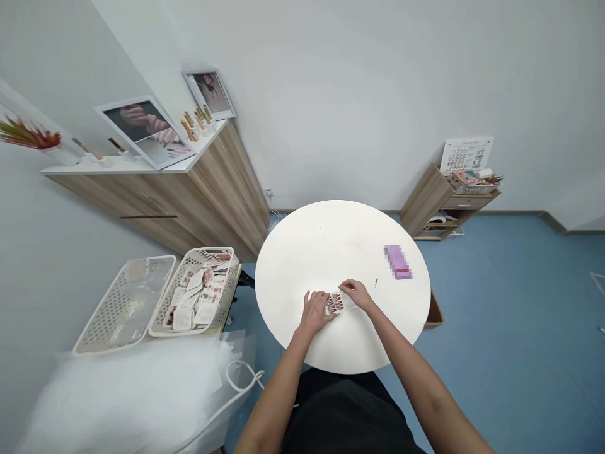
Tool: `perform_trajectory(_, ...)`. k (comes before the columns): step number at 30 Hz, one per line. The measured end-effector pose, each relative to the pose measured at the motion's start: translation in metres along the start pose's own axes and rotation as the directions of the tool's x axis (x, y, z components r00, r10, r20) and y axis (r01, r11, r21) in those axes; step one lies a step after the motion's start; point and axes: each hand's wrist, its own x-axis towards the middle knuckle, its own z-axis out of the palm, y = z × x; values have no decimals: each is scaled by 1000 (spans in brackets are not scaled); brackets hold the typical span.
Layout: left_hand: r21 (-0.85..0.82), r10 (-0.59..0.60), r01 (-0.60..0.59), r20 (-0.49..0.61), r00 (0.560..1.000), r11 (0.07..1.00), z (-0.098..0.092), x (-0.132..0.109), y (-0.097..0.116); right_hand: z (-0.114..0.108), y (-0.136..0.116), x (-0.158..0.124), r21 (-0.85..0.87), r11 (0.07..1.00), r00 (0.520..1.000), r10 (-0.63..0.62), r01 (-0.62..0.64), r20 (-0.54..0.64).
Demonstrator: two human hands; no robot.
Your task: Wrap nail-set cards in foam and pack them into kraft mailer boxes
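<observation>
A small card of reddish-brown press-on nails [334,303] lies at the near side of the round white table [302,252]. My left hand [316,312] grips its left part, thumb at the lower edge and fingers at the upper. At the card's upper right corner, my right hand [357,295] has its fingertips pinched together; what is between them is too small to make out. Clear plastic [350,302] shows beside the card, under the right hand.
A blurred purple item [398,261] and a tiny dark bit [376,282] lie on the table's right. White baskets [155,328], one full of nail cards [196,296], stand left near a white bulky bag [127,391]. Behind are a wooden cabinet [227,189] and a small shelf [425,198].
</observation>
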Motion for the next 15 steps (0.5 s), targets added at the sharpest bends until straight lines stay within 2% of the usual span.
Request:
perform_trajectory(3,60,-87,84,45,995,995,24,6,-3,-23,22,-9,-91,994,986,51,-66,-162)
perform_trajectory(8,158,-157,149,41,987,976,48,17,-9,-50,59,-28,-134,976,959,133,-170,-249)
perform_trajectory(11,196,-186,174,44,982,965,53,22,-8,-54,77,-32,-139,967,938,161,-211,-306)
perform_trajectory(15,173,-187,178,42,981,969,56,18,-7,-45,92,-30,-169,961,931,156,-221,-329)
